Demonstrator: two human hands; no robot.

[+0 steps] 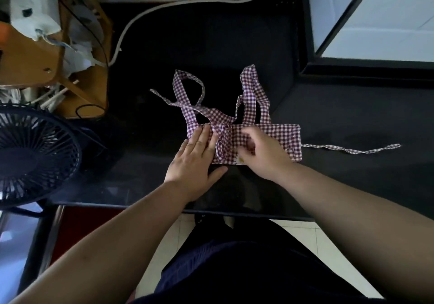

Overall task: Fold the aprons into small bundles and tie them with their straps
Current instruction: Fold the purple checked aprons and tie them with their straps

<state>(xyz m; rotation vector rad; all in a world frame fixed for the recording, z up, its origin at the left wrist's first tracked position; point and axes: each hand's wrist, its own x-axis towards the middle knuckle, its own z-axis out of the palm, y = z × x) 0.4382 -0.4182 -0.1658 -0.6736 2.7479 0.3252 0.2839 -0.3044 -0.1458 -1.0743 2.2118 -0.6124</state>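
A purple-and-white checked apron (285,137) lies folded into a long narrow band on the black table (211,45). Its wide straps (250,92) loop away from me above the band, and one thin strap (352,149) trails off to the right. My left hand (196,158) lies flat with straight fingers pressing the band's left end. My right hand (260,153) has its fingers curled into the cloth near the band's middle, gripping a fold there. Part of the band's front edge is hidden under both hands.
A dark fan (35,156) stands at the table's left edge. Behind it sits a wooden stand (35,55) with papers and cables. A white cable (187,3) curves across the back of the table. A raised white surface (387,17) with a black frame borders the right rear.
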